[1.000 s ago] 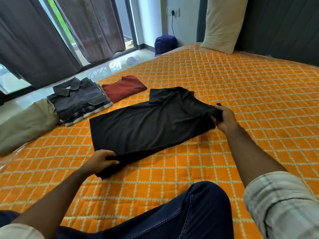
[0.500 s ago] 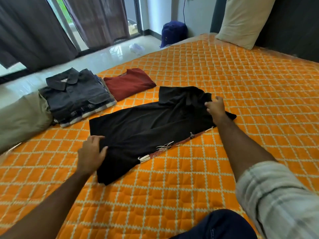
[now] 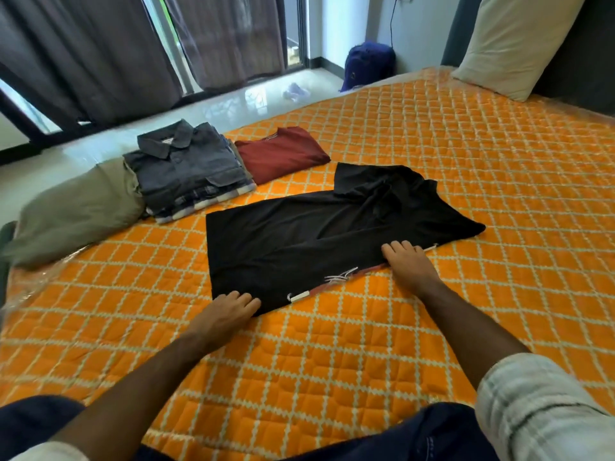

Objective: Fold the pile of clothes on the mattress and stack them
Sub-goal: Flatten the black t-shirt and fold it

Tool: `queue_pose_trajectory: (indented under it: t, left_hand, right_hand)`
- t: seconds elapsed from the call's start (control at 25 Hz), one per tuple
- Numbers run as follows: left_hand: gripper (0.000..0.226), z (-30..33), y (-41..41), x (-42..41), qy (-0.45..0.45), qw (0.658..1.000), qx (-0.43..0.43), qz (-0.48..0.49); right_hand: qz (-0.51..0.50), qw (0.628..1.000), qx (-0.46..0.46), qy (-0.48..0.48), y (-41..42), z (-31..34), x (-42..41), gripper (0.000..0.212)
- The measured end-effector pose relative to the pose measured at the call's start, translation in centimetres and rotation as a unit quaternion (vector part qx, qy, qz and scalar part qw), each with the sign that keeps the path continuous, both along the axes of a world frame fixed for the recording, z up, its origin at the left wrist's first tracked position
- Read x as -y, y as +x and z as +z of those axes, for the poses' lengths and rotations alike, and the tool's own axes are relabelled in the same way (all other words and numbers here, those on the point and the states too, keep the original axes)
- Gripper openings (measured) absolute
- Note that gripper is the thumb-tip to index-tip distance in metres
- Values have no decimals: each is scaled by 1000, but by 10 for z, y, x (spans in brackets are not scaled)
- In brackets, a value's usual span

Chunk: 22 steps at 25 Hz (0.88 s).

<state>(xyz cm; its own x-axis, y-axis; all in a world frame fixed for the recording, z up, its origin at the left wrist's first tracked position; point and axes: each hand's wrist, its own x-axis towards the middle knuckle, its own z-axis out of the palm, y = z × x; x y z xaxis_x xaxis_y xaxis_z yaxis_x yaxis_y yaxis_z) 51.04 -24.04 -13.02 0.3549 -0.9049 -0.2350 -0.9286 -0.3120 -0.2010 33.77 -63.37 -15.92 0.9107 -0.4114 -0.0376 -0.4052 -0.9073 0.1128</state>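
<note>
Pressing both flat hands, left hand (image 3: 229,312) and right hand (image 3: 407,262), on the half-folded black shirt (image 3: 316,234), you had one folded stack (image 3: 191,176) and a maroon shirt (image 3: 283,153) finished on the mattress (image 3: 466,194).

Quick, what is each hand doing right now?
Left hand: open, fingers flat on the near edge of the black shirt.
Right hand: open, pressing on the same edge.

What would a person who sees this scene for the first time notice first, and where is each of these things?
The bright orange quilted mattress fills most of the view. In its middle lies a black T-shirt, partly folded, with the left hand and the right hand resting on its near edge. Behind it, to the left, a stack of folded shirts sits beside a folded dark red shirt.
</note>
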Motion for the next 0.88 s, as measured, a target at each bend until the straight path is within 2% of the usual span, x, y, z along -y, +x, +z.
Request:
queue_pose_trajectory:
  t: [0.08,0.16,0.24,0.28,0.32,0.36,0.4,0.44,0.48,0.52,0.64,0.72,0.76,0.88]
  left_hand:
    - [42,7,2,-10,31,998,-20,-52]
    - [34,12,1,-18,55,995,-57,-56]
    - [34,6,-3,-18,35,998,-29,-46]
    - [40,2,-6,-13,21,999,-18,-35]
    - [47,2,-12,-1,7,1000,-5,-28]
    - [53,1,-19,15,10,1000,-2,-19]
    - [58,-4,-27,35,7,1000,1,-14]
    - [63,-9,-33,47,15,1000,5,3]
    - [68,-14,-38,64,27,999,9,27]
    - [73,-20,-41,78,39,998,16,49]
    - [80,-29,-43,94,62,994,22,92]
    - [78,-33,-43,94,72,993,15,95]
    - [78,-33,-42,94,69,993,4,97]
    - [76,-27,-41,94,57,990,-29,124]
  right_hand:
    - [11,1000,-22,14,1,7,0,36]
    - [18,999,-11,41,-6,9,2,18]
    - [-51,984,116,128,-17,3,12,7]
    - [-141,950,204,192,-21,-5,20,11]
    - [-248,889,285,261,-23,-10,29,16]
    - [-361,796,355,333,-24,-13,42,26]
    - [-451,684,416,395,-26,-11,57,41]
    - [-501,585,458,444,-26,-11,67,54]
    - [-517,526,483,472,-27,-15,83,61]
    - [-513,512,490,485,-27,-16,98,60]
    - [-449,557,442,542,-25,-15,117,39]
    - [-428,579,413,557,-23,-23,121,46]
    - [-425,578,421,555,-24,-24,121,51]
    - [-433,542,474,542,-30,-21,114,55]
